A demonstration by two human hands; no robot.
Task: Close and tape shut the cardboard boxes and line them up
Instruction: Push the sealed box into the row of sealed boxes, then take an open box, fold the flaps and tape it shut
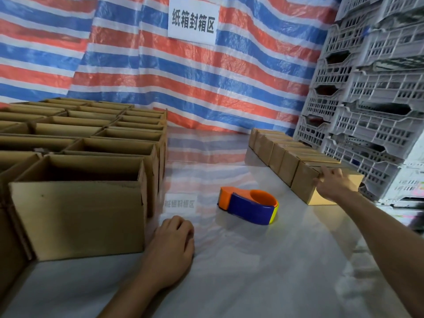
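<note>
Several open cardboard boxes stand packed together at the left; the nearest open box [78, 216] faces me. A row of closed boxes runs along the right, and my right hand [333, 183] touches the nearest closed box [305, 180] on its top front corner with fingers stretched out. My left hand [171, 246] rests on the table beside the nearest open box, fingers loosely curled, holding nothing. An orange and blue tape dispenser [249, 206] lies on the table between my hands, untouched.
The glossy white table [229, 271] stretches toward a red, white and blue striped tarp [206, 83] with a paper sign [193, 19]. Stacked white plastic crates [371, 99] tower at the right, just behind the closed boxes.
</note>
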